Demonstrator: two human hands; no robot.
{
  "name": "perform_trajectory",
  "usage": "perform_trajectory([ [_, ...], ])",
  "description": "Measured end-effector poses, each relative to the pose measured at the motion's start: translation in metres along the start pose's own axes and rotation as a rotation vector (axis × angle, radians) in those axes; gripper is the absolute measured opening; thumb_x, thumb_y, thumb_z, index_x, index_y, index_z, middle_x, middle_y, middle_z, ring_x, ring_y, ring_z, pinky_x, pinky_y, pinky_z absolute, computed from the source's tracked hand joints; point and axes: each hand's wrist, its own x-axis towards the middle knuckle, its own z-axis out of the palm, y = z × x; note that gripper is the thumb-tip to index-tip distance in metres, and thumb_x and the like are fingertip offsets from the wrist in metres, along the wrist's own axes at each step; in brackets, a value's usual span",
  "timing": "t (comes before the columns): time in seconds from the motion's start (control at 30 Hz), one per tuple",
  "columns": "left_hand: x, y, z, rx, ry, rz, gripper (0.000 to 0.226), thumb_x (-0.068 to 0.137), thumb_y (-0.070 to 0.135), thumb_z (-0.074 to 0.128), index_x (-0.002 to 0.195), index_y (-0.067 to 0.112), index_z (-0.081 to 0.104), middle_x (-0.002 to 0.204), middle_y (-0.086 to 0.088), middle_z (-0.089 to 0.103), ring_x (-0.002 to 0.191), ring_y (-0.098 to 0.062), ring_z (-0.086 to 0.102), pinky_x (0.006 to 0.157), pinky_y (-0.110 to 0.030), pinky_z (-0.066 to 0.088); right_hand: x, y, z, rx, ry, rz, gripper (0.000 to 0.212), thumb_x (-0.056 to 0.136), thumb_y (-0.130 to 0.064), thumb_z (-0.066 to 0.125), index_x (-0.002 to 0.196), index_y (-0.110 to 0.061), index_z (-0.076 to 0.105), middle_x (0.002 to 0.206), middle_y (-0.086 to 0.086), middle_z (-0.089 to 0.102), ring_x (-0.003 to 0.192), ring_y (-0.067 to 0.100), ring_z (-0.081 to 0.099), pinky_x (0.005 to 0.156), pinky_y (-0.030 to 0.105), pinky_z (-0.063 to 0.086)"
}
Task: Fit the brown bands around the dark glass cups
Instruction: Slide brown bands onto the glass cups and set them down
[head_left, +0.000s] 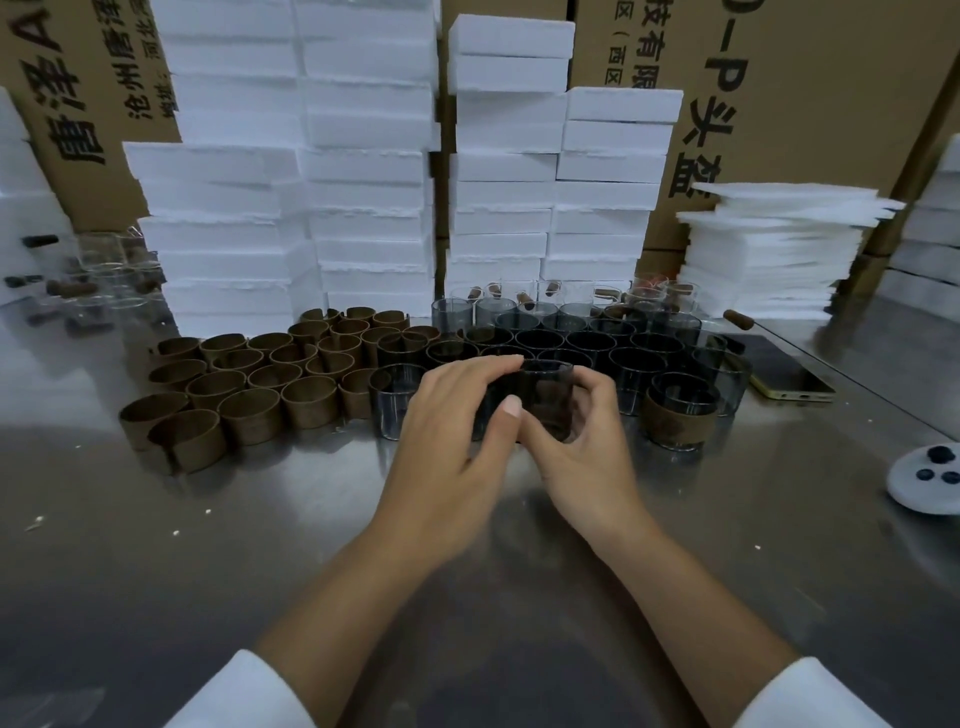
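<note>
A: Both grips are on one cup (545, 395). The left grip (457, 431) curls over its rim and left wall, with the thumb on the near side. The right grip (582, 452) wraps the right wall and the base. The cup sits between the two grips. I cannot tell whether it is lifted or resting on the table (467, 597).

B: And the band?

A: Brown shows through the lower glass, and I take that for the band (551, 418) around the cup. The fingers cover its edges, so I cannot tell how far it is seated.

B: Handling notes?

A: These are judgements only.
- **Cup:** It looks thin, rigid, light and smooth, so it is likely slippery and breakable. Hold it by the wall with opposed fingers rather than the rim alone, and squeeze gently.
- **Band:** It looks like a stiff, light sheet curled into a ring, and several show a gap. It probably springs open a little. Take it by the edges near the gap, spread it and slide it along the wall.

B: What is around the grips?

A: Left of the left grip, well apart from it, spare bands (249, 410) stand on the table. Beyond both grips, bare cups (587, 343) are packed close together. Near the right grip, on its right, one banded cup (680, 415) stands upright.

B: What could go wrong?

A: A knuckle could knock the crowded glass just beyond the grips. The cup could also slip if the band is forced on.
</note>
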Motion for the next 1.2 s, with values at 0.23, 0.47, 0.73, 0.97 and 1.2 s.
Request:
perform_trajectory([
  [0.23,-0.001,-0.008,-0.002,-0.031,-0.029,-0.098,0.047,0.094,0.042,0.03,0.136,0.032,0.048,0.12,0.036,0.043,0.125,0.007,0.035,0.106,-0.018,0.029,-0.005,0.005,0.001,-0.028,-0.084,0.007,0.061,0.067,-0.018,0.085,0.11,-0.04,0.047,0.108,-0.021,0.061,0.103,-0.007,0.06,0.084,0.015,0.049],
  [0.47,-0.001,-0.007,-0.002,-0.106,-0.106,-0.145,0.051,0.092,0.055,0.027,0.138,0.038,0.041,0.132,0.024,0.047,0.131,0.006,0.033,0.113,-0.028,0.029,-0.01,0.002,0.006,-0.036,-0.19,-0.021,0.059,0.059,-0.02,0.08,0.109,-0.031,0.05,0.1,-0.019,0.068,0.097,-0.001,0.065,0.079,0.015,0.049],
  [0.73,-0.008,0.004,0.002,-0.022,-0.166,0.003,0.053,0.093,0.056,0.025,0.131,0.033,0.053,0.132,0.018,0.05,0.137,-0.002,0.028,0.113,-0.026,0.022,-0.008,0.001,0.003,-0.068,-0.141,-0.028,0.049,0.07,-0.005,0.08,0.099,-0.03,0.048,0.094,-0.013,0.064,0.087,-0.005,0.062,0.077,0.014,0.049],
  [0.97,-0.009,0.004,-0.001,-0.043,-0.152,-0.044,0.047,0.092,0.054,0.027,0.125,0.037,0.056,0.124,0.017,0.056,0.129,-0.009,0.041,0.107,-0.029,0.033,-0.004,0.002,0.002,-0.003,-0.01,0.013,0.055,0.062,-0.017,0.084,0.1,-0.033,0.047,0.098,-0.013,0.064,0.085,-0.009,0.064,0.073,0.011,0.048],
  [1.2,-0.008,0.0,0.003,-0.075,-0.151,-0.123,0.056,0.089,0.059,0.024,0.134,0.034,0.048,0.133,0.023,0.047,0.136,-0.002,0.032,0.113,-0.04,0.031,-0.002,0.005,-0.001,-0.047,0.105,-0.001,0.057,0.065,-0.019,0.087,0.1,-0.037,0.045,0.105,-0.015,0.059,0.099,-0.003,0.06,0.084,0.015,0.048],
])
